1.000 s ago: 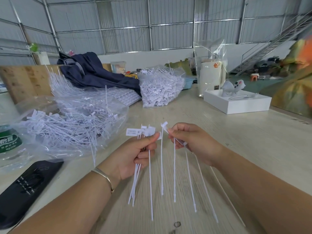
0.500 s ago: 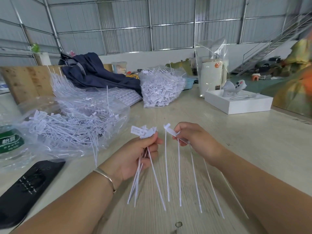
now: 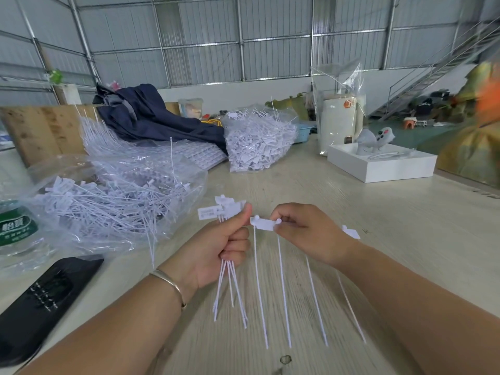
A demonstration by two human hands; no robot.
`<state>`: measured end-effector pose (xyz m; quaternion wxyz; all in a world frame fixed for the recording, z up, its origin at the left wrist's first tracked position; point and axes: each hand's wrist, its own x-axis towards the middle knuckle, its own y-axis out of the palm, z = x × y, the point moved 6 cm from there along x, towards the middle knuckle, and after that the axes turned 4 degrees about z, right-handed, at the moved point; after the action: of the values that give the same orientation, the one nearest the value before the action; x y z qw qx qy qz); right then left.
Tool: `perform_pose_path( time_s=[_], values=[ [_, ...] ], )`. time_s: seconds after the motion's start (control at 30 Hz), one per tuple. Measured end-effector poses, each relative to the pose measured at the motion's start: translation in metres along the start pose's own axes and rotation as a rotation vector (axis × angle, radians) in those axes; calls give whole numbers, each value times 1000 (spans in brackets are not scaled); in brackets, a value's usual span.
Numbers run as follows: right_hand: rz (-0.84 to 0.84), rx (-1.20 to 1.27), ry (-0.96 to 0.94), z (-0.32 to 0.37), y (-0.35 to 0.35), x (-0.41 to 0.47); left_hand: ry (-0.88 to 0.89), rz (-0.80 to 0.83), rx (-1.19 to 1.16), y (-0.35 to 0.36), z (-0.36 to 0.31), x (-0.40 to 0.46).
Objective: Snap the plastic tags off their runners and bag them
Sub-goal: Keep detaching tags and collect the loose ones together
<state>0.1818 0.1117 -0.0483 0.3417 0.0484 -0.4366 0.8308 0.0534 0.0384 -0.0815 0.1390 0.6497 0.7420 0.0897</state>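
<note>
The left hand (image 3: 216, 247) has its fingers curled round a small bundle of thin white plastic tags (image 3: 226, 212), thumb pressed up against their flat label heads, the long tails hanging out below the palm. Just beside it at three o'clock, the right hand (image 3: 305, 234) pinches a strip of the same white tags still joined on their runner (image 3: 263, 224); the strip's near end touches the left thumb tip, and several thin tails drop from it toward the pale wood-grain table (image 3: 324, 190). A thin metal bangle (image 3: 169, 284) circles the left wrist. At ten o'clock from the hands lies a clear plastic bag of loose white tags (image 3: 113, 201), its mouth open toward them. Farther out at twelve o'clock stands a second clear bag packed with white tags (image 3: 257, 142), with a dark blue cloth (image 3: 151, 117) heaped at eleven o'clock. A flat white box (image 3: 381, 165) sits at two o'clock, a black rectangular device (image 3: 40, 301) at eight o'clock, and a green-labelled water bottle (image 3: 16, 231) at nine o'clock.
</note>
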Motion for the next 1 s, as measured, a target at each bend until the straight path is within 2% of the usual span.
perform_pose_path(
  time_s=[0.13, 0.2, 0.37, 0.47, 0.6, 0.73, 0.83, 1.0],
  values=[
    [15, 6, -54, 7, 2, 1, -28, -56, 1, -6, 5, 2],
    [-26, -63, -142, 16, -1, -1, -26, -80, 5, -8, 5, 2],
    [-386, -460, -457, 46, -19, -11, 7, -98, 6, -12, 0, 2],
    [-507, -508, -440, 46, -29, -12, 24, -114, -29, -17, -4, 1],
    [-322, -362, -188, 24, -25, -5, 43, -93, -61, -16, -6, -1],
    [-110, 104, 2, 2, -14, 2, 40, -72, -37, -14, -5, -1],
    [-9, 331, 58, 0, -9, 1, 31, -36, -40, -12, -5, -3],
    [61, 500, 65, 0, -13, -3, 12, 76, -101, -2, -4, -7]
  ],
)
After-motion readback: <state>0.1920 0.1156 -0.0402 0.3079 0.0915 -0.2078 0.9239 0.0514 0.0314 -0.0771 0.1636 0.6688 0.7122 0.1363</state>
